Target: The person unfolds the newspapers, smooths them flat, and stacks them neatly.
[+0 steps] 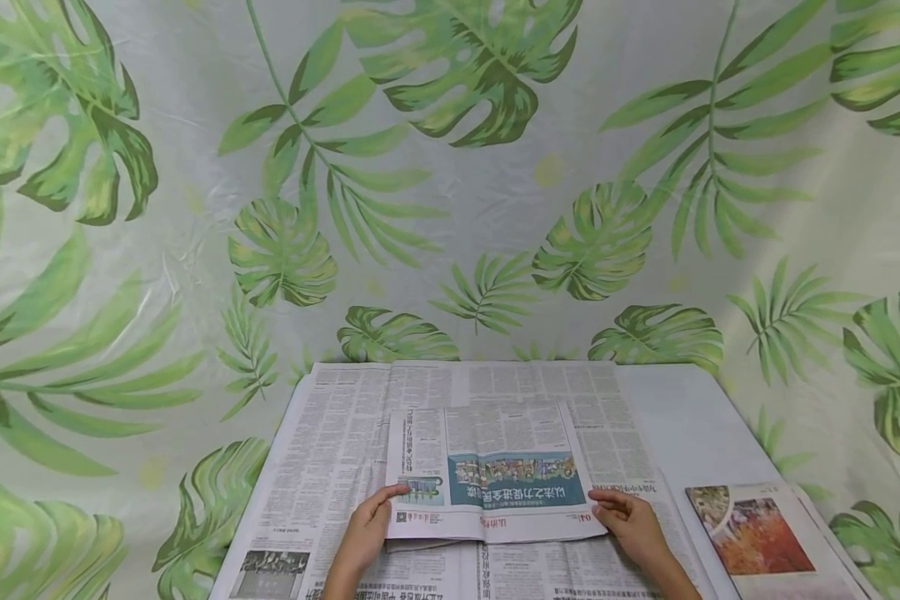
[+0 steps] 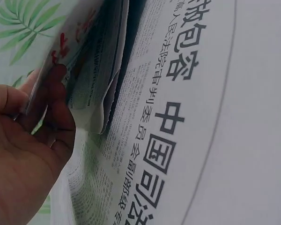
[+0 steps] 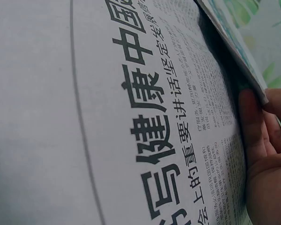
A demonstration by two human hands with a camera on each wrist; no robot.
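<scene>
A folded newspaper (image 1: 521,521) with a teal illustrated banner is held between both hands, a little above spread newspaper sheets (image 1: 345,433). At its left edge my left hand (image 1: 365,529) pinches the paper; the left wrist view shows the thumb and fingers of the left hand (image 2: 33,140) on either side of the fold. My right hand (image 1: 633,529) pinches the opposite edge near the lower corner. In the right wrist view the right hand (image 3: 269,140) grips the corner, partly cut off by the frame edge. Layered page edges hang loose below the held newspaper.
Newspaper sheets cover much of a white table (image 1: 705,417). At the right edge lies a printed stack (image 1: 765,533) with a reddish-orange photo on top. A leaf-patterned curtain (image 1: 480,208) hangs behind the table and along both sides.
</scene>
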